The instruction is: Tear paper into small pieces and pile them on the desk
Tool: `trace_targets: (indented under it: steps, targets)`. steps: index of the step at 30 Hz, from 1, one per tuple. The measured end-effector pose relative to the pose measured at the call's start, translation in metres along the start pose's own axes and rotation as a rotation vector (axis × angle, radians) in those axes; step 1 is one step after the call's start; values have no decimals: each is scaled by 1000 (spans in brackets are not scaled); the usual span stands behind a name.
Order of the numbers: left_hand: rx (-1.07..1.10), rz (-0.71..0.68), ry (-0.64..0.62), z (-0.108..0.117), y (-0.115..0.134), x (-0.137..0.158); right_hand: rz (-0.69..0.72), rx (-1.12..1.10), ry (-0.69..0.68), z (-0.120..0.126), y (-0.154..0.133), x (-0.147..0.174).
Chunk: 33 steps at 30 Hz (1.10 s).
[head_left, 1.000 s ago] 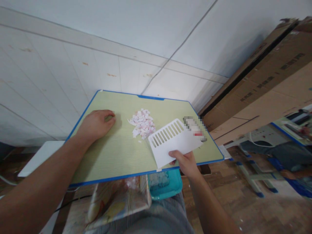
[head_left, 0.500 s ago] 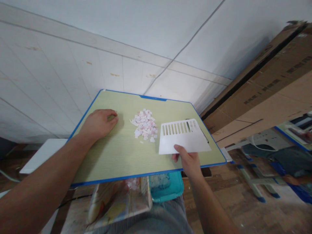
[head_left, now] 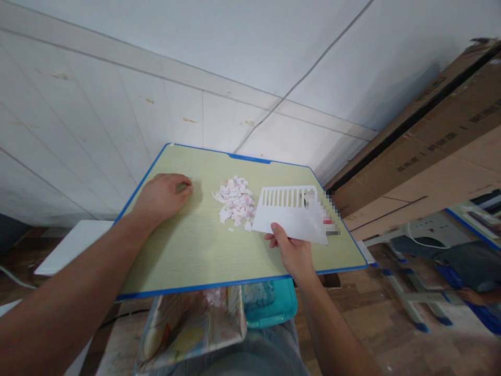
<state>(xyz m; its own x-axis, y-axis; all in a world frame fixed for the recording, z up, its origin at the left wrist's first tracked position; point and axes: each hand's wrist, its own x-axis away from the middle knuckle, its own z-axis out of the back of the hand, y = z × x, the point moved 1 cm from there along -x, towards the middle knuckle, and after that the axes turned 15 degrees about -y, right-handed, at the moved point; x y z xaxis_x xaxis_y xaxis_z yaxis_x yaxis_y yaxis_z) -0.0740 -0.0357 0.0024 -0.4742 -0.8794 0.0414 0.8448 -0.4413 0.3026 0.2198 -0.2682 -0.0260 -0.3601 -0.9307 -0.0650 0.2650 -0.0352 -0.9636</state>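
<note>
On the pale green tabletop (head_left: 172, 256) with a blue rim lies a loose heap of small torn paper scraps (head_left: 237, 201), white with some pink. My right hand (head_left: 291, 248) grips the near edge of a flat white sheet (head_left: 287, 219), thumb on top and fingers beneath. A row of narrow slots runs along the sheet's far edge, and its left corner reaches the heap's right side. My left hand (head_left: 164, 196) rests left of the scraps, fingers loosely curled; tabletop shows between thumb and fingers, and nothing is visible in them.
Partly under the sheet's right end is a pixelated item (head_left: 331, 219) I cannot make out. Tall cardboard boxes (head_left: 422, 151) lean at the right, and a white wall (head_left: 176, 112) stands behind the table. Below the front edge are a teal bin (head_left: 287, 305) and a patterned bag (head_left: 195, 334).
The white sheet in my right hand has moved left and slightly away from me, up to the paper scraps. More of the item at its right now shows. My left hand stays in place.
</note>
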Motion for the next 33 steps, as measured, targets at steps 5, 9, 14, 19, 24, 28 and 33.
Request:
trace_targets:
  steps: [5,9,14,19,24,28,33]
  targets:
    - [0,8,22,-5,-7,-4,-14,26,33,4,3,4]
    - [19,11,36,-7,-10,-6,-14,48,34,5,6,6]
    - [10,7,32,-7,-11,-6,17,-13,46,7,8,8]
    - [6,7,33,-8,-13,-7,-16,-32,-29,14,2,10]
    - [1,0,28,-6,-9,-5,-13,-28,-97,19,-7,15]
    - [5,-11,24,-4,-5,-3,-9,-28,-106,18,-8,16]
    - [-10,-8,29,-4,-3,-1,5,-84,16,16,-7,18]
